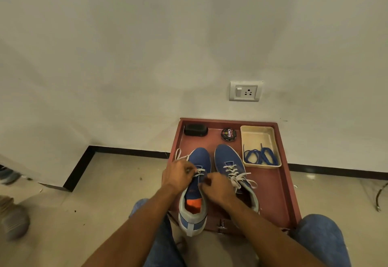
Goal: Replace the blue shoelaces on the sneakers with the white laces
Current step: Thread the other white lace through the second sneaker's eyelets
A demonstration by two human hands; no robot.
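Two blue sneakers stand toes-away on a maroon tray [281, 193]. The right sneaker [230, 159] is laced with a white lace that hangs loose at its side. The left sneaker [199, 159] has a white lace [178, 155] partly threaded, one end looping off to the left. My left hand [177, 175] pinches that lace over the eyelets. My right hand [218, 189] is closed on the lace at the tongue. The blue laces [260, 156] lie coiled in a cream tray [257, 133] at the back right.
A black brush [195, 130] and a round shoe polish tin [228, 134] sit at the back of the maroon tray. A wall with a socket [245, 91] rises behind. Another person's shoes [14, 220] are on the floor at the far left. My knees flank the tray.
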